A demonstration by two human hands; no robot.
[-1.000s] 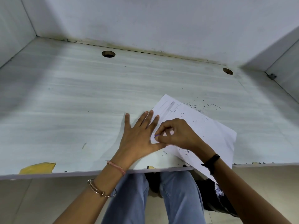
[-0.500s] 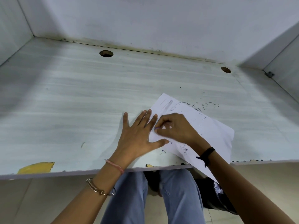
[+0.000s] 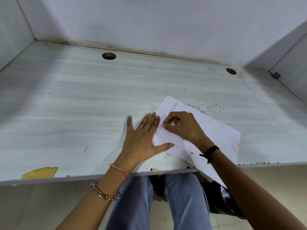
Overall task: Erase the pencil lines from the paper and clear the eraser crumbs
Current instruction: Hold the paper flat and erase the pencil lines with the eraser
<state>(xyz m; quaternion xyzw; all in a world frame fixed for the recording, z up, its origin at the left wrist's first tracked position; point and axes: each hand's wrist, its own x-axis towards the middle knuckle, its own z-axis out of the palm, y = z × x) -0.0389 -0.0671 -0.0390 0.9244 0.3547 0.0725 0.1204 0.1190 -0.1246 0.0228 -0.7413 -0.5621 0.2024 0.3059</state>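
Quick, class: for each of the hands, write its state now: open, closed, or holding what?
Left hand: open, fingers flat, pressing the paper.
Right hand: closed, pinching a small purple eraser.

No readable text anywhere.
The paper [image 3: 219,135] at the desk's [image 3: 83,105] front edge carries only faint pencil lines [image 3: 168,107] and dark crumbs [image 3: 189,150], no letters or numbers.

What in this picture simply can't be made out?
1. Eraser: only a purple sliver shows in the head view; the right hand pinching it hides the rest.
2. Paper: its left edge lies under the left hand, its near corner under the right forearm.
3. Pencil lines: faint; any beneath the hands are hidden.
4. Crumbs: too small to count.
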